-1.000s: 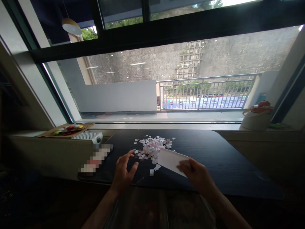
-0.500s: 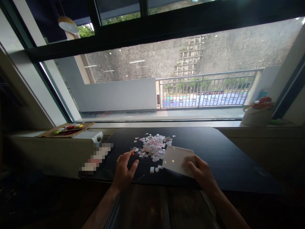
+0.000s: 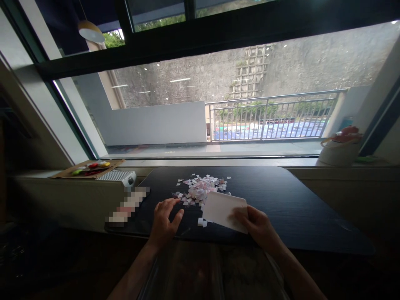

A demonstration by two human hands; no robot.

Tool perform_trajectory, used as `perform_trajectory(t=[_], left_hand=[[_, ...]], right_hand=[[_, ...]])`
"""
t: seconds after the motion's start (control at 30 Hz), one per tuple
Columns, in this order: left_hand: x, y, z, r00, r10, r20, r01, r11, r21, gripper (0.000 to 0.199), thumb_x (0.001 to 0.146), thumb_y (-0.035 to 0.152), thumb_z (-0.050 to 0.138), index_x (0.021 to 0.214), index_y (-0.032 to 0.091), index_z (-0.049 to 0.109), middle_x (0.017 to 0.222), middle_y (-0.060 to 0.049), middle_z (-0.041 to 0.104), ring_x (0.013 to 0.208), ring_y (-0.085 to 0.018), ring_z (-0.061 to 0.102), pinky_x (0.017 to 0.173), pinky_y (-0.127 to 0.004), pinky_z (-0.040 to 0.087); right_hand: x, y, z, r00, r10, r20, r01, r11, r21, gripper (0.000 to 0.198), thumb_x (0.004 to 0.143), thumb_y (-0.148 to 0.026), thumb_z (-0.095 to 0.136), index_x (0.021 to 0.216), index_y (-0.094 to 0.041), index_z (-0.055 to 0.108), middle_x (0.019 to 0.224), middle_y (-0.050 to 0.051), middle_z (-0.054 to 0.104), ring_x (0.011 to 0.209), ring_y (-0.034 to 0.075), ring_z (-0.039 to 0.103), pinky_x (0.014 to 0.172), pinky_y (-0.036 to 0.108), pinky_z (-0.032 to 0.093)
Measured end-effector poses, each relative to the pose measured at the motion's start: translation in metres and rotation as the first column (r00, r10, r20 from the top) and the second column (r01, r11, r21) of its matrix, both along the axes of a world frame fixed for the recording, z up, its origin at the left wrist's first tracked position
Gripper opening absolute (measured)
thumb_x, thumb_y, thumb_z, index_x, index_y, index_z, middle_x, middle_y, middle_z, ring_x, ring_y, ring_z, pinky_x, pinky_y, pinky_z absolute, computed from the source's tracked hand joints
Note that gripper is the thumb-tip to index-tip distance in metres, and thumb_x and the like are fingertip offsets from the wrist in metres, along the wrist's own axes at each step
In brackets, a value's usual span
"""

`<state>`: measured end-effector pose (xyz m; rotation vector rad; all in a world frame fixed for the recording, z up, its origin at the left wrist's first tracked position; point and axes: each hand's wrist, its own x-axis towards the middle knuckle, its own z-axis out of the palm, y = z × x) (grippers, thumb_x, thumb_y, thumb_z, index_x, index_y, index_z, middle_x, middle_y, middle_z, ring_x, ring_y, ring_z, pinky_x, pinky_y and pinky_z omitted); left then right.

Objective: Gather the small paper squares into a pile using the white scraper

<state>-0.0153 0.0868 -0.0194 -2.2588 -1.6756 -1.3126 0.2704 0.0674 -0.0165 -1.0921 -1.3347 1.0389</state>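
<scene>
A heap of small white and pinkish paper pieces lies on the dark table. In my right hand is a flat white card, gripped at its right end between thumb and fingers. It is tilted, and its left end covers the lower right part of the heap. My left hand holds nothing; thumb and fingers are apart, with the fingertips beside the heap's left edge. A few loose paper pieces lie just below the card's left corner.
A pixelated strip lies at the table's left end. Left of the table, a brown board with colourful items rests by a white heater. A white bucket stands on the sill at right. The window rises behind the table.
The card in my right hand has moved left, over the lower right edge of the heap and some loose pieces. My left hand has barely shifted.
</scene>
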Motion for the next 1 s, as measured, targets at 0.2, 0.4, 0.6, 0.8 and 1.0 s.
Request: perform_trajectory(t=[0.2,0.4,0.6,0.8,1.0], left_hand=[[0.0004,-0.0003,0.0003,1.0,0.003,-0.016,-0.003,1.0,0.005,0.029,0.083,0.039,0.047,0.104,0.022,0.061,0.106,-0.007,0.064,0.104,-0.025,0.057,0.099,-0.05,0.034],[-0.0004,0.0007,-0.0008,1.0,-0.002,-0.019,0.002,1.0,0.014,0.029,0.083,0.039,0.048,0.103,0.022,0.061,0.105,-0.007,0.065,0.103,-0.026,0.057,0.098,-0.05,0.035],[-0.0005,0.0009,-0.0017,1.0,0.002,-0.015,-0.001,1.0,0.015,0.028,0.083,0.039,0.048,0.102,0.022,0.061,0.105,-0.007,0.064,0.104,-0.025,0.057,0.098,-0.05,0.035],[0.0003,0.0007,-0.0003,1.0,0.004,-0.018,-0.004,1.0,0.014,0.028,0.083,0.038,0.048,0.101,0.022,0.062,0.104,-0.007,0.065,0.103,-0.025,0.058,0.098,-0.051,0.035],[0.0006,0.0,-0.0005,1.0,0.007,-0.015,-0.007,1.0,0.012,0.028,0.083,0.039,0.047,0.101,0.023,0.062,0.104,-0.007,0.065,0.103,-0.025,0.058,0.098,-0.051,0.035]], right_hand=[[-0.0008,0.0005,-0.0017,0.992,-0.078,0.094,0.078,0.997,0.007,0.027,0.072,-0.04,0.061,0.079,-0.015,0.068,0.07,0.004,0.069,0.063,0.02,0.061,0.058,0.03,0.048],[0.0039,-0.0021,0.0003,0.942,-0.285,0.178,0.283,0.958,0.038,0.026,0.072,-0.038,0.054,0.077,-0.015,0.064,0.064,0.001,0.063,0.059,0.017,0.055,0.053,0.027,0.042],[0.0006,-0.0041,-0.0009,0.976,-0.123,0.18,0.124,0.992,0.007,0.029,0.072,-0.042,0.055,0.077,-0.015,0.064,0.067,0.003,0.064,0.06,0.017,0.056,0.052,0.027,0.041],[0.0031,-0.0007,-0.0045,0.969,-0.153,0.192,0.156,0.988,0.001,0.03,0.073,-0.041,0.056,0.082,-0.014,0.066,0.07,0.004,0.067,0.06,0.018,0.058,0.053,0.028,0.044],[0.0053,0.0011,-0.0056,0.984,-0.095,0.152,0.099,0.995,-0.017,0.032,0.073,-0.042,0.057,0.084,-0.013,0.067,0.072,0.005,0.068,0.064,0.02,0.06,0.057,0.03,0.046]])
